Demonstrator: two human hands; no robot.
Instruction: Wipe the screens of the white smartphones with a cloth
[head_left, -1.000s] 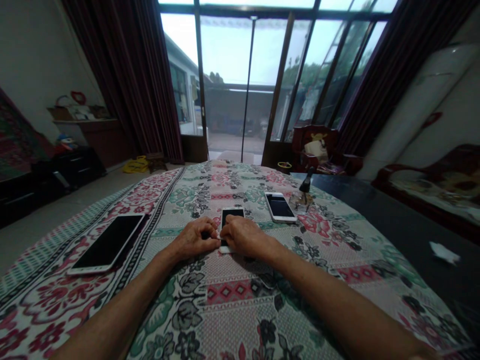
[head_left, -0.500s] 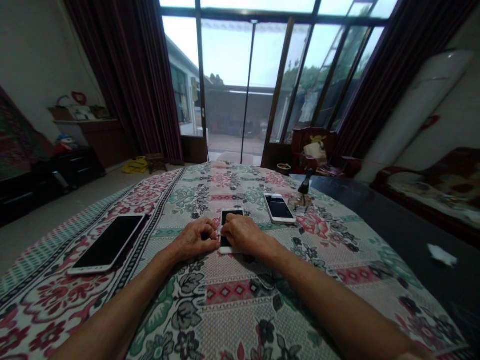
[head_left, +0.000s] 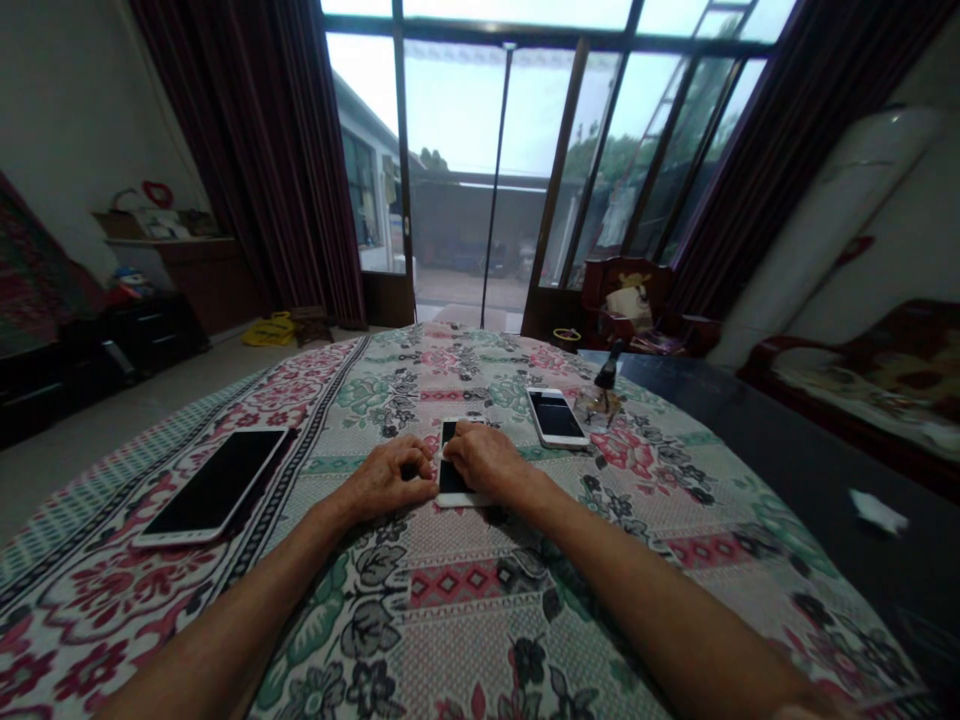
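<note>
Apparently working phone point(head_left: 454, 481) beneath right hand point(head_left: 491, 463); bracing with left hand point(head_left: 386, 474); both curled, pinch indeterminable; likely needing light touch

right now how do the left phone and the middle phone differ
The left phone looks larger than the middle phone. The left phone lies slanted; the middle phone nearly straight. The left phone is uncovered; the right hand partly covers the middle phone. Both have dark screens and white borders.

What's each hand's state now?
Left hand: loosely curled beside the middle phone; grip can't be told.
Right hand: curled over that phone; grip can't be told.
</note>
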